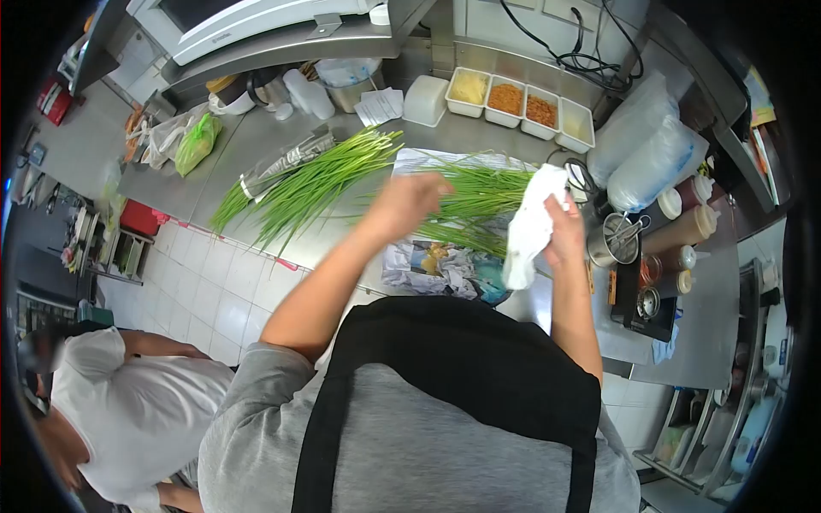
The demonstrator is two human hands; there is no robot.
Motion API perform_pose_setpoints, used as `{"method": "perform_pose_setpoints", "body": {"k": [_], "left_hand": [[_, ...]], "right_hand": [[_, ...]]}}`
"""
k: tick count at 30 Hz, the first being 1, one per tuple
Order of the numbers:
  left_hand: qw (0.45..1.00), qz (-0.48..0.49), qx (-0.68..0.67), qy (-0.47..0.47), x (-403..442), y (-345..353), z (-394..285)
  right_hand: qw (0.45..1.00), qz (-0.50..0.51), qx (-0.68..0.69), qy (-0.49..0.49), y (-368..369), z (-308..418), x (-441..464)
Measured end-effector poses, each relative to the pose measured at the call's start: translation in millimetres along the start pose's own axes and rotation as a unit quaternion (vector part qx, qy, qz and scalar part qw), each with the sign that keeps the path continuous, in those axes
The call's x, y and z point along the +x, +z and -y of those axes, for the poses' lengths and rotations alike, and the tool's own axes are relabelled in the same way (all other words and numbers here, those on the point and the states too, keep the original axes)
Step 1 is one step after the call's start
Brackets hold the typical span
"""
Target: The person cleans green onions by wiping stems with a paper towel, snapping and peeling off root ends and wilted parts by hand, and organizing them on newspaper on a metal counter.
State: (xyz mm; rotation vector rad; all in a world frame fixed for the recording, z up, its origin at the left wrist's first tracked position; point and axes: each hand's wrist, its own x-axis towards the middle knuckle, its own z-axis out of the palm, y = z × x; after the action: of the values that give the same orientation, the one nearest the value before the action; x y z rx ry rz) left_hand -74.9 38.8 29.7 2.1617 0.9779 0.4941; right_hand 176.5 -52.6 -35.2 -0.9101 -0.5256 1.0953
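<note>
My right hand (564,232) is closed on a crumpled white cloth (528,227), which hangs down over the right end of some long green stalks. Motion blurs my left hand (408,203), above the left part of those stalks; whether its fingers hold anything is unclear. The loose green stalks (479,186), which look like chives or scallions, lie on spread newspaper (410,160). To their left is a larger bunch of the same greens (321,184), partly wrapped in newspaper (295,156). Crumpled printed paper (440,269) lies nearest my body.
White containers of food (505,103) line the counter's back. Clear plastic bags (646,154), bottles (694,224) and a metal pot with utensils (613,239) stand at right. A green bag (197,144) sits at left. Another person in a white shirt (145,402) is behind on the left.
</note>
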Motion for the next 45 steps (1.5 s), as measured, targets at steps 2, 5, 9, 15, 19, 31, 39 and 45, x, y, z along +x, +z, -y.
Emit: {"method": "perform_pose_setpoints", "body": {"k": [2,5,9,15,19,31,39,45], "left_hand": [[0.980,-0.145,0.131,0.047,-1,-54,-3],[0.929,-0.282,0.233,0.061,-5,-121,-35],[0.895,-0.267,0.355,0.043,30,-143,13],[0.856,-0.220,0.458,0.098,76,-75,130],[0.907,-0.134,0.330,0.224,82,-2,109],[0.945,0.058,0.220,0.236,56,109,54],[0.991,0.099,-0.082,0.035,51,90,42],[0.985,0.120,0.028,0.125,45,93,25]], "right_hand": [[0.993,-0.031,-0.101,-0.043,-19,9,12],[0.960,-0.051,-0.250,-0.117,-29,26,9],[0.971,-0.131,-0.167,-0.107,-72,34,-6],[0.984,-0.122,-0.104,-0.073,-92,57,-56],[0.997,-0.062,-0.010,-0.052,-146,46,-75],[0.992,-0.027,0.123,0.013,-164,12,-98],[0.993,0.010,0.102,0.056,-127,4,-81],[0.995,0.004,0.070,0.068,-106,4,-70]]}}
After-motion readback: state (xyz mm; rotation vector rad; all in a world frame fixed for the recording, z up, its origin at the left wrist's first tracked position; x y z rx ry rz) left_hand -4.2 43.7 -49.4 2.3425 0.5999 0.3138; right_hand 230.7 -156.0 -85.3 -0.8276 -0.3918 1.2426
